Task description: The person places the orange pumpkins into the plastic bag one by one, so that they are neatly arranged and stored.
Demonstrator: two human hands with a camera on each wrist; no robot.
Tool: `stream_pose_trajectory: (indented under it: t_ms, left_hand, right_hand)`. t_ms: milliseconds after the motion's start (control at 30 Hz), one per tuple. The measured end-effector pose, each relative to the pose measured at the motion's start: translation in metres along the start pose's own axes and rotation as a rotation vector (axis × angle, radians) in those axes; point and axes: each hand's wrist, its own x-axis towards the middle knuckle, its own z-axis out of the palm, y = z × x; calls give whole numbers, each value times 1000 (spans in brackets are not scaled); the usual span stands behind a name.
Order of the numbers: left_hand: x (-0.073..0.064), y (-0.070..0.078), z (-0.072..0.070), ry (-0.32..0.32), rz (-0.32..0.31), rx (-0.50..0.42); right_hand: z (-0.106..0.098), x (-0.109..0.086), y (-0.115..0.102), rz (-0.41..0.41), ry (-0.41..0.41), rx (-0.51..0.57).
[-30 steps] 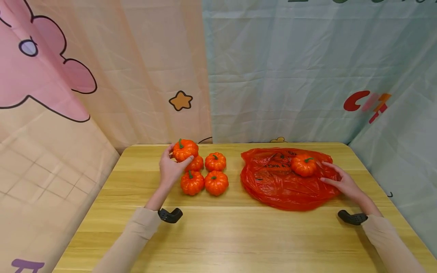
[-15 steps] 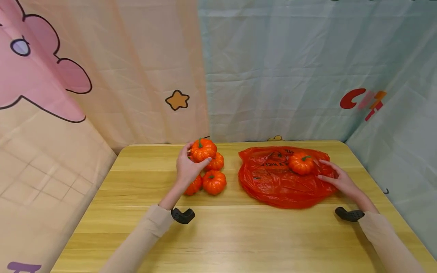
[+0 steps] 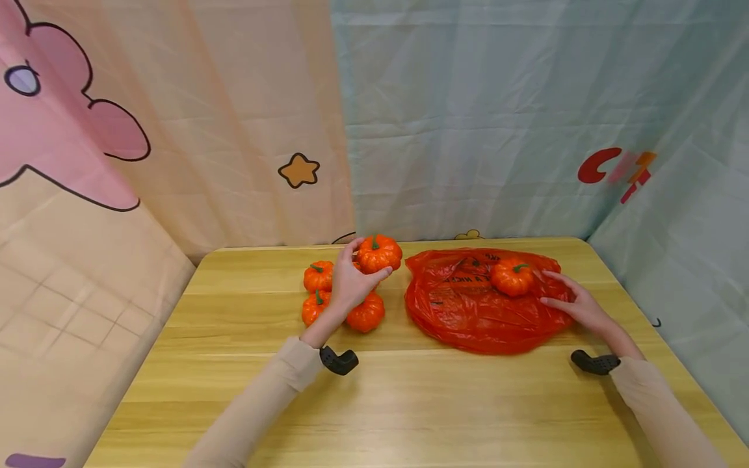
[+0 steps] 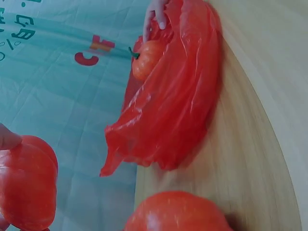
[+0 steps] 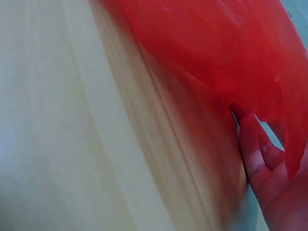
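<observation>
Patterned cloth backdrop (image 3: 234, 130) behind wood table (image 3: 409, 409). L to R, w/ red bag (image 3: 468, 318) as ref: left of bag, grouped pumpkins (image 3: 318, 277) on table, partly hidden by L hand (image 3: 351, 283). Its fingers + thumb curve round held pumpkin (image 3: 380, 254), raised nr bag's left edge. Within bag's outline, right of its middle, another pumpkin (image 3: 512, 277); on or inside, can't tell. R hand (image 3: 585, 311) at bag's right edge, fingers + thumb wide apart, touching bag.

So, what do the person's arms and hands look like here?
Plain beige long sleeves, creased near the cuffs. The hands are gloveless. Each wrist carries a bent black device; the right one looks perforated. No cables show.
</observation>
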Motion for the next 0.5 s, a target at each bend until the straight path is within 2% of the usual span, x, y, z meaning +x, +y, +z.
stream_pose_trajectory:
  t_ms: [300, 500]
  left_hand:
    - [5, 15, 28, -51, 20, -17]
    - [3, 22, 47, -95, 41, -14]
  right_hand:
    - [-2, 1, -1, -1, -10, 1]
    - [-2, 1, 1, 0, -21, 18]
